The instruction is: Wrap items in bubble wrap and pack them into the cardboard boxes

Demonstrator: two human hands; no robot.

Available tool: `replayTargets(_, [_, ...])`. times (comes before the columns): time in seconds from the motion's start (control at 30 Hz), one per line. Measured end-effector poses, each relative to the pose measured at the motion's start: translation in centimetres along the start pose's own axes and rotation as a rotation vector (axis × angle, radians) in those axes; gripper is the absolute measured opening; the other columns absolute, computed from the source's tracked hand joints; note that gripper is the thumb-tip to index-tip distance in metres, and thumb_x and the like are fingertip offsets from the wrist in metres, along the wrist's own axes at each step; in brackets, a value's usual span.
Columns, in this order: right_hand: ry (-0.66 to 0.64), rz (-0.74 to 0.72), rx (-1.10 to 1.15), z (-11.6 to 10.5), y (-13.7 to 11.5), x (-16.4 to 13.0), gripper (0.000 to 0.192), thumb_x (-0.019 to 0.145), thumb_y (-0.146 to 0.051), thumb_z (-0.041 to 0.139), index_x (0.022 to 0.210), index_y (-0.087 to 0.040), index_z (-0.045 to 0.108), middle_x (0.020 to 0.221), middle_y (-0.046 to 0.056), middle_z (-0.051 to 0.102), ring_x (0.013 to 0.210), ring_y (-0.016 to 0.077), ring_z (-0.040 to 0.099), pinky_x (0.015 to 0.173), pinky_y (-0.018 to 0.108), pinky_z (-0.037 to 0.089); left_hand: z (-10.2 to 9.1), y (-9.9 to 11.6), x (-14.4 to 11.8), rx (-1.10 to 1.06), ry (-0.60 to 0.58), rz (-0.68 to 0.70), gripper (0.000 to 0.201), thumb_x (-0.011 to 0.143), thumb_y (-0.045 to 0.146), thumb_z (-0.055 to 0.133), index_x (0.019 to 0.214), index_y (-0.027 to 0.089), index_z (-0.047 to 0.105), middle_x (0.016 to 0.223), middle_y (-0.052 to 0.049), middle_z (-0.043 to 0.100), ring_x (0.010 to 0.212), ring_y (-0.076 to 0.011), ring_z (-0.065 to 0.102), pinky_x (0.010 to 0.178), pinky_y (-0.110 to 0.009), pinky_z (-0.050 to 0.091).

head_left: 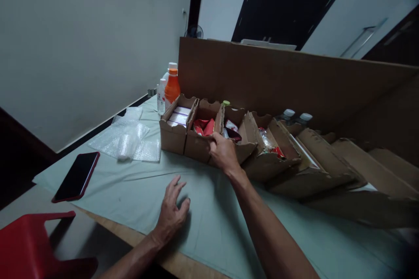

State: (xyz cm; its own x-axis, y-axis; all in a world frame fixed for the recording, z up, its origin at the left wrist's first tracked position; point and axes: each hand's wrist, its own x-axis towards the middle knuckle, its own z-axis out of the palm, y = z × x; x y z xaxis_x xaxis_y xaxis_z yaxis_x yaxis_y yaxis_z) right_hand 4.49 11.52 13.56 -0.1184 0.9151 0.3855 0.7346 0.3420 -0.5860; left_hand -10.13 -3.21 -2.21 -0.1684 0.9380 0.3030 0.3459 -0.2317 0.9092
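Boxes of brown card stand in a row on the pale cloth, and the right hand is at the near rim of one in the middle, fingers curled over its front wall; whether they pinch the card or only rest on it I cannot tell. Just left of that grip lie red packets. The left hand lies flat and empty on the cloth, fingers spread (nearer the body). By my reading the step is a reach into the box; what follows calls for the fingers to clear the rim without tipping it.
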Motion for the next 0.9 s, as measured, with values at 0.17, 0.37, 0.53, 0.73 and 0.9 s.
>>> replayTargets(0.17, [-0.084,-0.041,-0.024,-1.6,-1.7,-8.0,0.022,0.085,-0.019,0.048,0.087,-0.025,0.069,0.07,0.002,0.072,0.062,0.0192,0.066,0.059,0.025,0.042,-1.3,0.2,1.2,-0.209,0.226,-0.177,0.053,0.086,0.029,0.061,0.137,0.02,0.05,0.148,-0.012,0.049,0.141,-0.0273,0.043,0.121,-0.048,0.03])
replayTargets(0.37, [-0.31,-0.06,0.131,-9.4,-1.7,-19.6,0.024,0.09,-0.024,0.047,0.094,-0.027,0.07,0.075,0.0,0.073,0.064,0.0168,0.069,0.06,0.024,0.052,-3.5,1.7,1.9,-0.452,0.289,-0.269,0.07,0.071,0.022,0.062,0.14,0.02,0.046,0.15,-0.012,0.049,0.141,-0.0271,0.045,0.119,-0.041,0.035])
replayTargets(0.53, [-0.105,0.236,0.124,-16.4,4.7,-23.9,0.023,0.081,-0.044,0.059,0.087,-0.029,0.076,0.079,0.005,0.076,0.063,0.0213,0.072,0.055,0.027,0.057,-4.0,4.9,-0.1,-0.445,-0.046,-0.333,0.074,0.067,0.022,0.064,0.14,0.019,0.05,0.134,-0.011,0.065,0.129,-0.0304,0.057,0.107,-0.043,0.049])
replayTargets(0.73, [0.139,0.413,0.162,-16.0,10.2,-31.4,0.082,0.073,-0.043,0.071,0.149,-0.028,0.044,0.121,0.013,0.071,0.102,0.0291,0.073,0.069,0.03,0.061,-3.5,4.9,-4.1,-0.27,-0.248,-0.303,0.056,0.064,0.026,0.068,0.119,0.017,0.067,0.12,-0.01,0.071,0.125,-0.0339,0.058,0.107,-0.045,0.049])
replayTargets(0.9, [0.209,0.403,0.144,-10.1,10.3,-34.8,0.107,0.072,-0.042,0.077,0.16,-0.029,0.017,0.144,0.013,0.055,0.122,0.0327,0.062,0.085,0.038,0.06,-2.5,4.4,-5.6,-0.141,-0.27,-0.264,0.047,0.072,0.033,0.067,0.117,0.017,0.066,0.119,-0.01,0.071,0.115,-0.0318,0.064,0.102,-0.044,0.051])
